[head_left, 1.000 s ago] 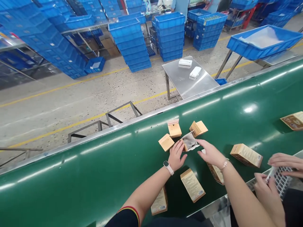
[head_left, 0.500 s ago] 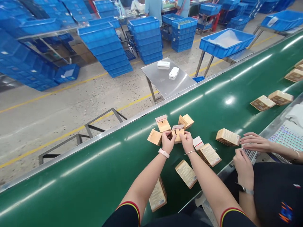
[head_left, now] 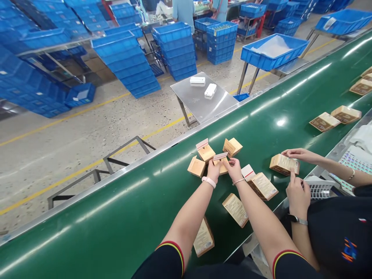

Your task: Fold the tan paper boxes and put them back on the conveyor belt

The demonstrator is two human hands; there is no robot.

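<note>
Between my hands is a small cardboard box (head_left: 223, 168) with its striped flap raised. My left hand (head_left: 214, 171) grips its left side, fingers closed, and my right hand (head_left: 234, 169) holds the right side; some fingertips are hidden. Close to my left hand are two more open boxes, one with a raised flap (head_left: 206, 152) and a plain-sided box (head_left: 196, 166). Behind my right hand lies another open box (head_left: 233, 146). A printed box (head_left: 263, 186) with its flap out rests right of my right wrist. Two printed boxes (head_left: 235, 209) (head_left: 204, 237) lie nearer my body.
A co-worker's hands (head_left: 298, 193) touch a printed box (head_left: 285, 164) at the right. All boxes lie on a green conveyor belt (head_left: 124, 217). Beyond its metal edge stand a steel table (head_left: 200, 100) and stacked blue crates (head_left: 177, 50).
The boxes near me, and my hands with the held box, appear shifted slightly right. The co-worker's hands have moved onto the printed box at the right.
</note>
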